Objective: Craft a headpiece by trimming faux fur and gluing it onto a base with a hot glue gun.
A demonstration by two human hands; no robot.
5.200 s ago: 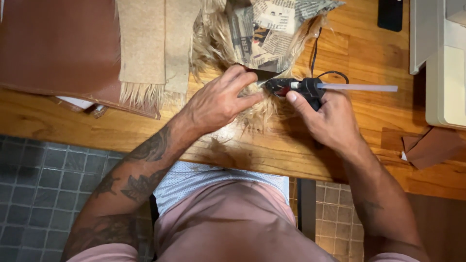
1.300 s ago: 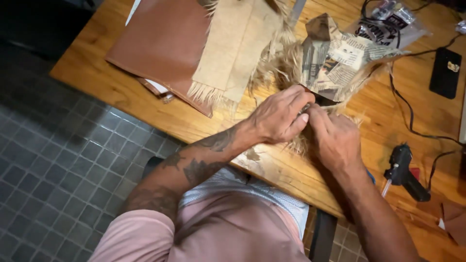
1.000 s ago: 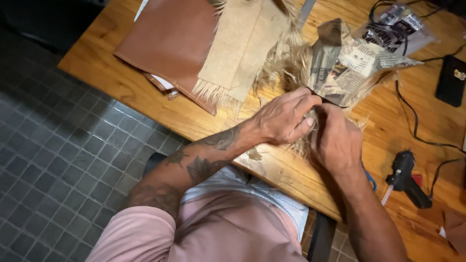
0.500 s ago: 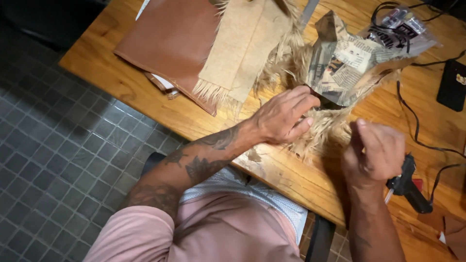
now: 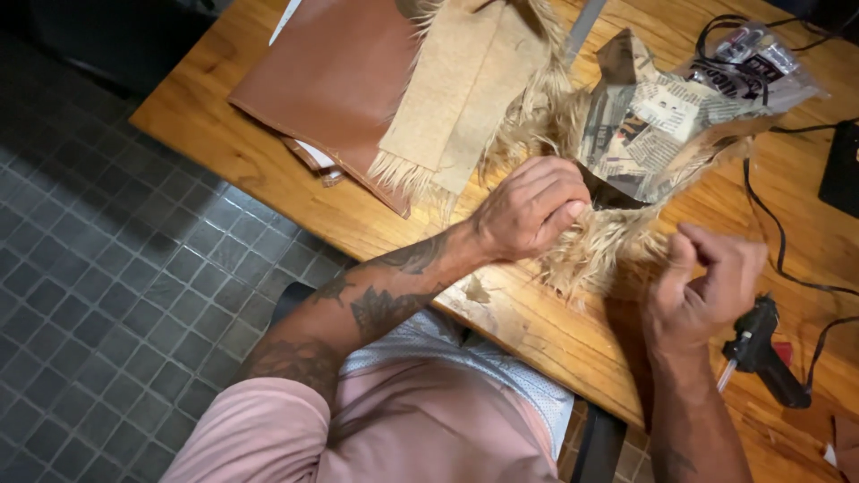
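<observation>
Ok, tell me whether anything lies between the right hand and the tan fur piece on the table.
Nothing visible does. The right hand is raised just right of the tan fur piece, with only bare wooden table showing between them. The left hand presses on the fur's far side, and the black glue gun lies off to the right.

1. A crumpled clear plastic package (image 5: 761, 67) with dark and white printed contents lies at the counter's (image 5: 268, 192) far right.
2. A dark phone (image 5: 841, 170), screen unlit, lies at the right edge.
</observation>
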